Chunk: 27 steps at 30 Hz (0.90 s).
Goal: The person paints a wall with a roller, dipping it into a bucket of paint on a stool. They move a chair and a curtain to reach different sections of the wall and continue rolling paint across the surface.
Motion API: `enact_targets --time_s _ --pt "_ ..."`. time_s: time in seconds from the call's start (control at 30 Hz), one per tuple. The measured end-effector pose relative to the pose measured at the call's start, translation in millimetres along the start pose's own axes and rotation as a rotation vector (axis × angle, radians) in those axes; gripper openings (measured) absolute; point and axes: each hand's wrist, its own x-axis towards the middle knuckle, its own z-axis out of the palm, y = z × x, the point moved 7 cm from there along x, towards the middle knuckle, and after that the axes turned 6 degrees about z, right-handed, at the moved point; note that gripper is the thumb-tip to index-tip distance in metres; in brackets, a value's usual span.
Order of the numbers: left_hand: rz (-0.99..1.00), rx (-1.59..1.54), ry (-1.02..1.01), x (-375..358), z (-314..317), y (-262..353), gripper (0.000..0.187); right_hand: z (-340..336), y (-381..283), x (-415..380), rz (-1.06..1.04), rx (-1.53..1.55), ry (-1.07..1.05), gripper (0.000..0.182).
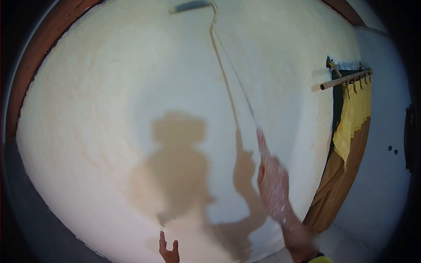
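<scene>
My right hand (272, 184), spotted with white paint, is wrapped round the lower end of a paint roller. The roller's thin metal rod (239, 81) slants up and left from the hand. At its top, the roller head (190, 6) lies near the upper edge of the view, against or close to the pale wall (101, 87). Low in the view, my left hand (169, 250) is raised near the wall with thumb and fingers apart, holding nothing.
Shadows of the person and roller fall across the wall. A doorway at the right has a curtain rod (346, 79), a yellow cloth (352, 118) and a brown curtain (333, 197). A reddish-brown beam (33, 57) borders the upper left. Tiled floor shows at lower right.
</scene>
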Motion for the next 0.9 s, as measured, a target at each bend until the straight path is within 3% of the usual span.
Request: enact_targets --time_s 0.17,0.23,0.4,0.47,0.5,0.6,0.67,0.7,0.73,0.8,0.87,0.9 --pt "-0.040 -0.139 0.036 -4.8 -2.3 11.1 0.054 -28.9 0.7 125.1 -0.070 0.204 0.265 0.077" --pt "-0.078 -0.189 0.035 -8.2 -0.2 5.9 0.053 -36.0 -2.7 138.2 -0.073 0.244 0.315 0.078" --pt "-0.136 -0.250 0.040 -18.4 -7.9 -7.5 0.051 -52.7 -11.9 117.2 -0.016 0.305 0.013 0.073" --pt "-0.217 -0.272 0.064 -23.8 -15.0 -10.2 0.051 -60.6 -8.9 76.9 0.019 0.281 -0.057 0.056" --pt "-0.223 -0.274 0.069 -24.8 -17.6 -12.5 0.051 -55.1 -3.5 68.1 0.012 0.279 -0.062 0.056" --pt "-0.192 -0.201 0.045 -25.6 -24.5 -14.1 0.049 -54.3 7.2 66.4 -0.051 0.321 0.129 0.026" --pt "-0.198 -0.252 0.081 -24.6 -27.6 -15.8 0.047 -57.5 -5.4 101.0 0.014 0.213 0.021 0.075" --pt "-0.202 -0.278 0.098 -24.9 -28.8 -16.6 0.046 -56.2 -8.0 116.6 0.018 0.213 0.022 0.075" --pt "-0.201 -0.280 0.094 -25.8 -28.8 -15.4 0.046 -56.9 -9.8 130.8 -0.005 0.294 0.089 0.046" --pt "-0.284 -0.367 0.119 -30.9 -28.0 -18.3 0.047 -63.0 -9.4 132.1 -0.029 0.367 0.161 0.018" --pt "-0.288 -0.337 0.102 -40.1 -26.2 -28.7 0.046 -65.2 -7.5 109.7 0.011 0.222 0.107 0.078" --pt "-0.293 -0.304 0.092 -42.2 -25.4 -32.5 0.046 -65.0 -1.2 90.0 0.020 0.221 0.094 0.078"
